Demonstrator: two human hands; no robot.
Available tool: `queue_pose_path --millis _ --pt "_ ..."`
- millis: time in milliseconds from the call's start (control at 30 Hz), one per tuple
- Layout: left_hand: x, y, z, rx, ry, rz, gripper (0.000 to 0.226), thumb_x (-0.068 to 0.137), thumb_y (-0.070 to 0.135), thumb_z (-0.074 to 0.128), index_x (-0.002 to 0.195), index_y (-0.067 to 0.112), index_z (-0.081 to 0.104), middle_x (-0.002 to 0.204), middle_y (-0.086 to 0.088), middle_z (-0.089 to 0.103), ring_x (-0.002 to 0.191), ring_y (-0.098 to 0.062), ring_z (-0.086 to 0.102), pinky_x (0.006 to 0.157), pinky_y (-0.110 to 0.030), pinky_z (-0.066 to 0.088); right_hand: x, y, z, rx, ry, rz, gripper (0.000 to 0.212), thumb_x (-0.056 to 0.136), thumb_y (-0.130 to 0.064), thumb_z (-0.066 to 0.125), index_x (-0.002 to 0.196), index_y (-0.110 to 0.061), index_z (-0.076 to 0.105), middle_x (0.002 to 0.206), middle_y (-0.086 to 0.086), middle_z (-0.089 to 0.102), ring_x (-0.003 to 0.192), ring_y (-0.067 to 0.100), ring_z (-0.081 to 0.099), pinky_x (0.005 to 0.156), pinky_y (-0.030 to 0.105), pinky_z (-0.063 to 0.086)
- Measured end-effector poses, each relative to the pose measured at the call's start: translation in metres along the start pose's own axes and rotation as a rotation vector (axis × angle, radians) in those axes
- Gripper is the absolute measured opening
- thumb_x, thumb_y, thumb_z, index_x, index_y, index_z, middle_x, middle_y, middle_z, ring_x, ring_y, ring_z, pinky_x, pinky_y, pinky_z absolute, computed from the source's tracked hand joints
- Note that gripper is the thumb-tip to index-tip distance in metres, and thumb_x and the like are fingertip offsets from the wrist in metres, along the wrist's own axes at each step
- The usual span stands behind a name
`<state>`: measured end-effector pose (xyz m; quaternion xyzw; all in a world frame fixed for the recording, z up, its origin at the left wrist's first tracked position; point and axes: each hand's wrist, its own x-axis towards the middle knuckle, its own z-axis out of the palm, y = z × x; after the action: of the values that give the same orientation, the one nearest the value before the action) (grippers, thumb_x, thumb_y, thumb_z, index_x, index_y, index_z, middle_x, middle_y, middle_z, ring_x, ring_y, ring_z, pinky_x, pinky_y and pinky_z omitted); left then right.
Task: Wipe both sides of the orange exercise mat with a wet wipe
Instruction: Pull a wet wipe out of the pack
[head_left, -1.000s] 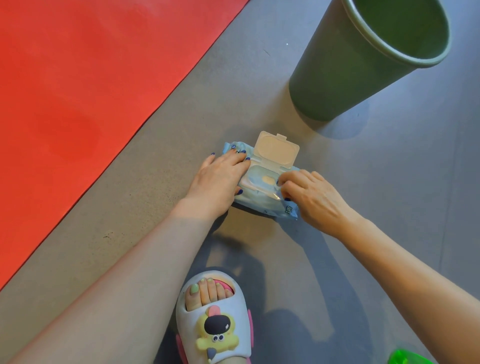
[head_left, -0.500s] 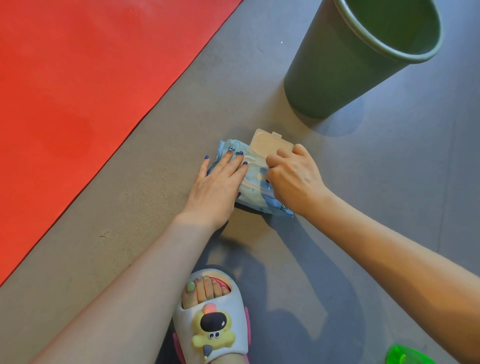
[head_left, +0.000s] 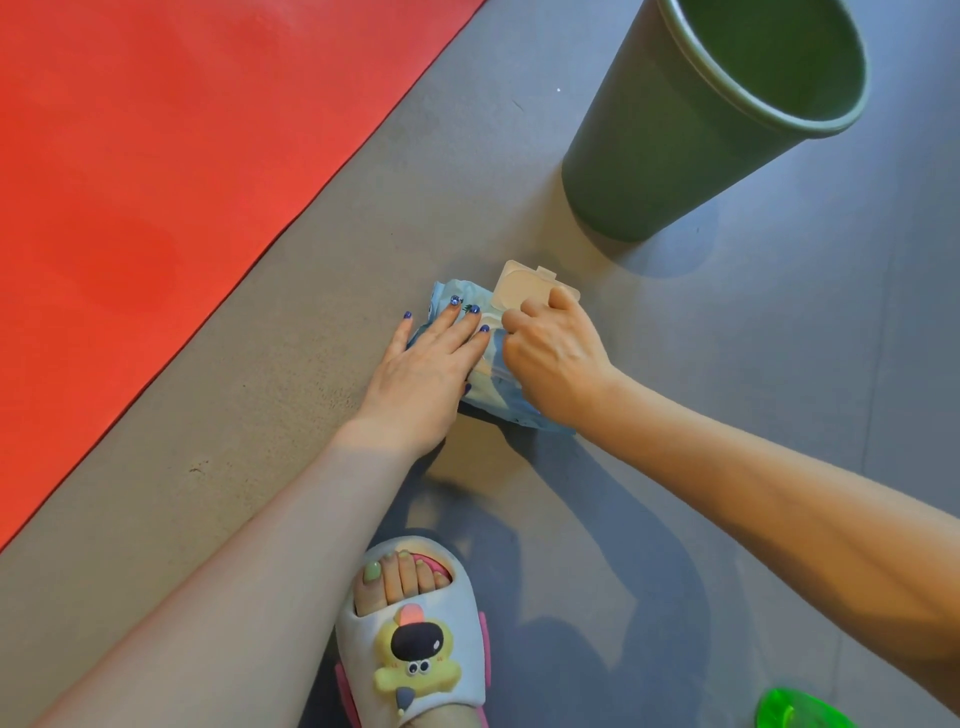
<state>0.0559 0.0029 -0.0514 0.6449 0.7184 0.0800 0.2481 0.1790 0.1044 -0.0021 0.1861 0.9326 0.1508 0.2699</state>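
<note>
While the left hand (head_left: 431, 364) is pressing flat on the pack (head_left: 493, 395), the right hand (head_left: 550, 353) is curling over its opening, grip hidden; wipes may be bunching out together.

Orange mat (head_left: 156, 156), dark green bin (head_left: 675, 156), pale blue wipes pack (head_left: 493, 400).

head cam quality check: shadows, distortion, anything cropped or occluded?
Head view: sharp, no glare; arm shadows darken the floor near the slipper; wide-angle lens tilts the green bin; right hand hides the wipe pack opening; green object cropped at the bottom edge.
</note>
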Motion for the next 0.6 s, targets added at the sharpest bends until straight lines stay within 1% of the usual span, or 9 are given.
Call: queue_pose_path --millis 67,133,167,200,300,367,400,500,600 --pt "0.0 0.0 0.0 0.011 0.002 0.001 0.064 0.106 0.016 0.046 0.162 0.023 0.014 0.17 0.005 0.004 0.156 -0.014 -0.006 0.124 -0.046 -0.003 0.001 0.004 -0.002 0.014 0.038 0.007 0.006 0.079 -0.025 0.067 0.081 -0.02 0.069 0.076 -0.004 0.037 0.076 0.016 0.049 0.074 0.033 0.033" --pt "-0.001 -0.001 0.0 0.023 0.001 0.002 0.065 0.106 0.016 0.046 0.162 0.023 0.012 0.17 0.005 0.003 0.156 -0.014 -0.006 0.124 -0.046 -0.003 0.002 0.009 0.003 0.043 0.101 0.013 0.012 0.063 -0.022 0.075 0.059 -0.022 0.064 0.064 -0.007 0.033 0.059 0.015 0.037 0.062 0.032 0.03" --pt "-0.001 -0.001 0.001 0.029 -0.002 0.001 0.065 0.107 0.015 0.045 0.162 0.023 0.012 0.17 0.005 0.002 0.156 -0.015 -0.007 0.124 -0.046 -0.003 0.001 0.011 0.007 0.083 0.136 0.023 0.014 0.062 -0.02 0.074 0.055 -0.022 0.061 0.062 -0.008 0.033 0.058 0.015 0.032 0.061 0.031 0.028" --pt "-0.001 -0.001 0.001 0.033 -0.004 0.002 0.065 0.107 0.015 0.045 0.162 0.023 0.011 0.17 0.005 0.001 0.156 -0.015 -0.007 0.124 -0.046 -0.003 0.0 0.013 0.01 0.152 0.168 0.047 0.013 0.064 -0.019 0.07 0.055 -0.02 0.06 0.062 -0.007 0.038 0.057 0.016 0.032 0.061 0.031 0.027" --pt "0.0 0.0 0.001 0.041 -0.008 0.009 0.064 0.107 0.016 0.044 0.162 0.022 0.01 0.17 0.004 0.002 0.156 -0.016 -0.006 0.124 -0.045 -0.003 -0.007 0.017 0.017 0.445 0.27 0.144 0.01 0.073 -0.019 0.061 0.066 -0.016 0.067 0.074 -0.005 0.056 0.066 0.018 0.05 0.069 0.033 0.031" --pt "0.0 0.002 0.001 0.044 -0.011 0.006 0.064 0.107 0.017 0.044 0.162 0.022 0.01 0.17 0.003 0.003 0.157 -0.016 -0.005 0.125 -0.046 -0.003 -0.009 0.018 0.016 0.616 0.296 0.196 0.008 0.075 -0.018 0.063 0.07 -0.015 0.069 0.079 -0.009 0.055 0.072 0.016 0.052 0.073 0.029 0.028" --pt "0.0 0.002 0.001 0.046 -0.012 0.003 0.064 0.107 0.017 0.044 0.162 0.022 0.01 0.17 0.003 0.003 0.157 -0.016 -0.005 0.125 -0.046 -0.003 -0.009 0.019 0.015 0.655 0.317 0.208 0.008 0.075 -0.018 0.063 0.071 -0.015 0.069 0.08 -0.01 0.053 0.073 0.015 0.051 0.073 0.028 0.026" --pt "-0.001 0.003 0.0 0.063 -0.006 0.011 0.066 0.106 0.015 0.044 0.162 0.02 0.009 0.17 0.002 0.002 0.157 -0.017 -0.005 0.124 -0.047 -0.005 -0.007 0.024 0.01 0.589 0.359 0.212 0.009 0.079 -0.022 0.062 0.074 -0.017 0.068 0.086 -0.008 0.056 0.079 0.016 0.054 0.072 0.029 0.023" --pt "-0.006 0.004 0.001 0.103 0.007 0.014 0.069 0.105 0.013 0.044 0.162 0.02 0.006 0.171 0.002 -0.002 0.156 -0.017 -0.009 0.123 -0.049 -0.01 -0.01 0.032 0.013 0.532 0.332 0.189 0.014 0.082 -0.035 0.068 0.08 -0.022 0.072 0.091 -0.007 0.06 0.086 0.015 0.054 0.075 0.028 0.019"
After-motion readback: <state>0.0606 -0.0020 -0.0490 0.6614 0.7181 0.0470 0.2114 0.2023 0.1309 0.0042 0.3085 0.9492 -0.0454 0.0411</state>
